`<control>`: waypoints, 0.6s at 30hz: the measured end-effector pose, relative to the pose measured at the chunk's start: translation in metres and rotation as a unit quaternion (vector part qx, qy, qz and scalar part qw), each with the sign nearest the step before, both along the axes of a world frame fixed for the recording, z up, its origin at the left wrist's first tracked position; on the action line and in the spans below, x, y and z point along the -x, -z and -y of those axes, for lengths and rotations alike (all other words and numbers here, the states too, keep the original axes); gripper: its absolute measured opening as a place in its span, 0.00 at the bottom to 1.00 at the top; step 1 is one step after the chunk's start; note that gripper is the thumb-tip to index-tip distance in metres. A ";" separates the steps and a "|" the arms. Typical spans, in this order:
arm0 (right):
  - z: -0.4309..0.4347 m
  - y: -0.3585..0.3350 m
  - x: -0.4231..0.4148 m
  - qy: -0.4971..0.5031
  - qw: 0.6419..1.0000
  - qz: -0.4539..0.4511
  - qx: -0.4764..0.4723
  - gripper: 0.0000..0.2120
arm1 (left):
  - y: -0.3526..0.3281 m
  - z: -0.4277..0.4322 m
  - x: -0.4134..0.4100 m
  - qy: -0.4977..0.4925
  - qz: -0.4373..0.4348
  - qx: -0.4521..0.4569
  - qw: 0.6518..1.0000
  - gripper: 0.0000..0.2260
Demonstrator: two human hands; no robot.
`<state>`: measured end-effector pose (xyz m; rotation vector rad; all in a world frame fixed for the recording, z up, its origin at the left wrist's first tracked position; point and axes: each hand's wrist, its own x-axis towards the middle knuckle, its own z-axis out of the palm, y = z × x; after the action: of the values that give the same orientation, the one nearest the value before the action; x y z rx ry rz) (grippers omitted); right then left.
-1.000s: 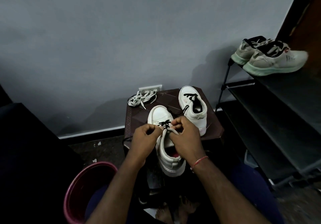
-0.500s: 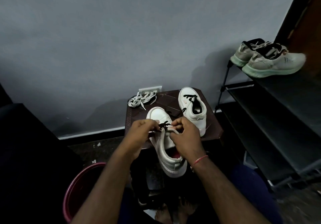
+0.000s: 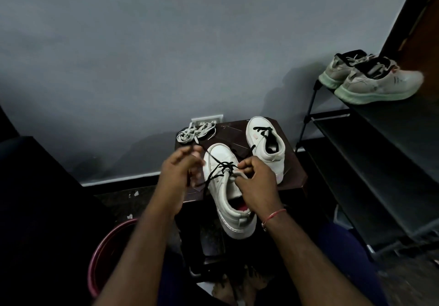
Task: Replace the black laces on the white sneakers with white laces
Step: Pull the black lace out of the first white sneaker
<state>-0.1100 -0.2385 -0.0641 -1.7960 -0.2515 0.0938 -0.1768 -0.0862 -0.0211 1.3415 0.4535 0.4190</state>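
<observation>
fingers of the left hand (image 3: 180, 175) curl round a strand of the thin black lace (image 3: 219, 166), drawn out to the left of the shoe; motion blur hides the exact pinch, so that grip is likely rather than certain. the right hand (image 3: 256, 182) clamps the tongue and eyelet edge of the near white leather sneaker (image 3: 225, 199), which lies toe-away on the dark brown table (image 3: 293, 177) with its heel over the near edge. to do this well, pull each crossing free along the line of its eyelet, one row at a time, while the right hand pins the upper. the second white sneaker (image 3: 263, 149) stands just beyond, black-laced; the loose bundle of white laces (image 3: 196, 133) waits by the grey wall (image 3: 166, 44).
</observation>
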 end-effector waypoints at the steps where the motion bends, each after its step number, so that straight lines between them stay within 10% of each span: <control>1: 0.000 0.001 0.000 0.002 1.000 0.004 0.003 0.12 | 0.008 0.002 -0.002 0.029 -0.071 -0.137 0.988 0.07; 4: -0.001 0.001 0.000 0.003 1.000 0.011 0.012 0.11 | 0.026 0.001 -0.003 0.118 -0.177 -0.436 0.874 0.05; 9: -0.001 0.000 0.000 0.001 1.000 0.012 0.021 0.10 | 0.013 0.000 -0.003 0.167 -0.186 -0.509 0.824 0.04; 18: -0.003 0.002 -0.001 0.005 1.000 0.017 0.020 0.10 | 0.022 0.001 0.003 0.193 -0.173 -0.316 0.913 0.14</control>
<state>-0.1090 -0.2357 -0.0656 -1.8393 -0.2671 0.0618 -0.1798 -0.0868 -0.0435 2.1069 0.3358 -0.0215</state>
